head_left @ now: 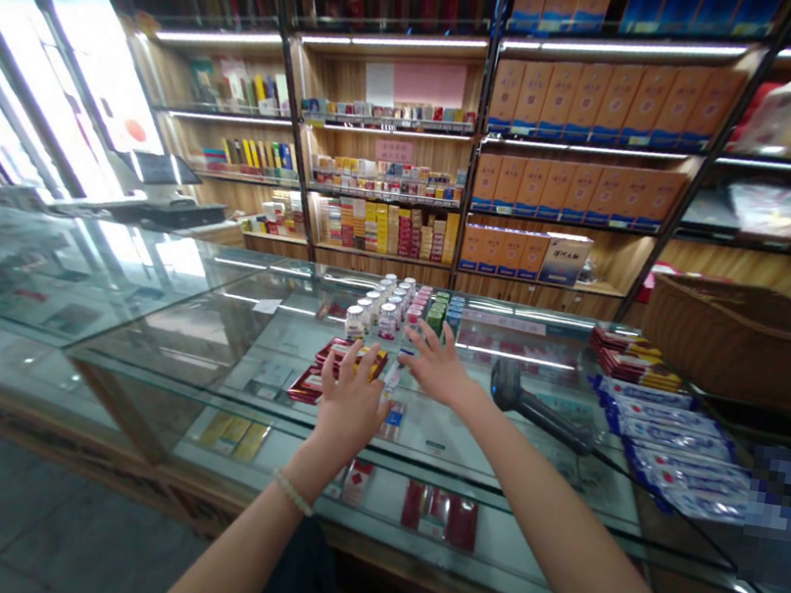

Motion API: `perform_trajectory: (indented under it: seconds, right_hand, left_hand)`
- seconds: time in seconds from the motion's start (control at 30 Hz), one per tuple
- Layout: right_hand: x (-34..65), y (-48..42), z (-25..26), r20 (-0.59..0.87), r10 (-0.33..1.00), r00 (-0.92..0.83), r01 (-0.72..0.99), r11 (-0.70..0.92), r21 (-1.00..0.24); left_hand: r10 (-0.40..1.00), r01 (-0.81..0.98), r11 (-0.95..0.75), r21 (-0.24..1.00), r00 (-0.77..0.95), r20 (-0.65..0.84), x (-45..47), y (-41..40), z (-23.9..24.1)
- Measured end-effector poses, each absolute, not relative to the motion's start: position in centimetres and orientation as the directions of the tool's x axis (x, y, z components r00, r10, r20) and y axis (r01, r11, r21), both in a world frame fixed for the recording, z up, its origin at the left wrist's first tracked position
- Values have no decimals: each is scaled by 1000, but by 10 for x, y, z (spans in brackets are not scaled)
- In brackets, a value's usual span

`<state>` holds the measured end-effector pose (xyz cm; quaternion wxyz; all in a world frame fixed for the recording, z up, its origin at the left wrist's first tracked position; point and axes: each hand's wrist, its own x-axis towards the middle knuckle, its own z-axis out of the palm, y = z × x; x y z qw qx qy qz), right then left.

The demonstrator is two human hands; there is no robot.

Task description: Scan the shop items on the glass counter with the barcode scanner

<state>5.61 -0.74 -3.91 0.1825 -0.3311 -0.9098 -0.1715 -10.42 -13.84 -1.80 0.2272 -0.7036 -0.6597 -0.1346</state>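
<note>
My left hand (352, 404), with a beaded bracelet on the wrist, is over the glass counter with its fingers spread. Under and beside its fingers lie red-and-yellow packets (306, 384). To its right, my right hand (438, 367) reaches in with fingers apart and slightly curved, holding nothing I can see. Just beyond its fingertips stand rows of small bottles: white-capped ones (387, 320), pink ones (415, 313), green ones (436, 314) and blue ones (453, 313). A slim white-and-blue item (394, 373) shows between the hands; its kind is unclear.
A black barcode scanner (542, 413) lies right of my right arm, its cable trailing right. Blue-and-white packets (677, 448), more red-and-yellow packets (635, 360) and a brown woven basket (753, 340) are farther right. Shelves with orange boxes (593, 98) rise behind the glass counter (202, 347).
</note>
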Motion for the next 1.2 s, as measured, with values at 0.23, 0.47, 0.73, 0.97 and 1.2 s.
perform_trajectory:
  seconds: [0.23, 0.47, 0.73, 0.97, 1.2]
  right_hand:
    - [92, -13, -36, 468, 550, -692, 698, 675, 238]
    - [118, -26, -31, 457, 588, -668, 734, 621, 275]
    - [119, -26, -12, 333, 657, -677, 735, 626, 261]
    - [118, -8, 0, 136, 713, -688, 725, 664, 185]
    - [118, 2, 1, 172, 657, -734, 679, 705, 203]
  left_hand:
    - [875, 990, -83, -116, 128, 467, -92, -127, -19]
    - [869, 983, -138, -120, 178, 461, -77, -117, -14]
    - [886, 985, -112, -129, 158, 436, -86, -104, -15]
    - [899, 983, -141, -121, 178, 400, -93, -96, -11]
    - [865, 950, -271, -159, 312, 393, -98, -83, -4]
